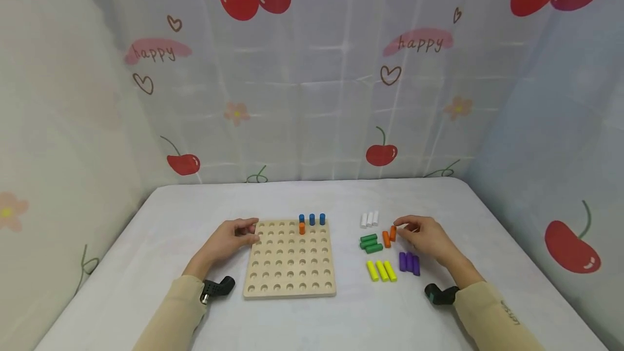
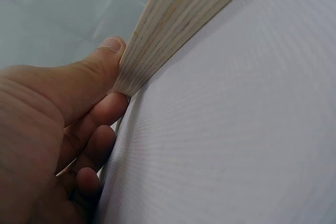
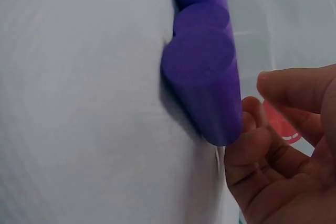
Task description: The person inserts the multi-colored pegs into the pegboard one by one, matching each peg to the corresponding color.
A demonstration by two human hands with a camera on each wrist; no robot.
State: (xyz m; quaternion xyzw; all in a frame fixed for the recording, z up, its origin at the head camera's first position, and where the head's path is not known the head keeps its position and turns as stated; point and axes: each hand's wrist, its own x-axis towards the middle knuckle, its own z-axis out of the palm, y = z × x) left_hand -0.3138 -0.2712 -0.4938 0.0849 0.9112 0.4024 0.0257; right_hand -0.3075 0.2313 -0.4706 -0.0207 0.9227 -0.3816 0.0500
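Observation:
My left hand (image 1: 231,240) holds the left edge of a wooden pegboard (image 1: 285,294) near its far corner. In the left wrist view the thumb presses the side edge (image 2: 152,40), with the index finger at its lower corner. Three blue pegs (image 1: 312,220) and one orange peg (image 1: 302,228) stand upright in the holes at the back right. My right hand (image 1: 423,234) is beside two loose orange pegs (image 1: 387,239), fingertips at the right one. In the right wrist view thumb and fingers stand apart behind three purple pegs (image 3: 202,61); the orange pegs are hidden there.
Left of the right hand lie several groups of pegs: white (image 1: 369,220), green (image 1: 371,244) and yellow (image 1: 382,271). The white-covered table (image 1: 292,329) ends at a patterned curtain (image 1: 312,140) behind, with more curtain at both sides.

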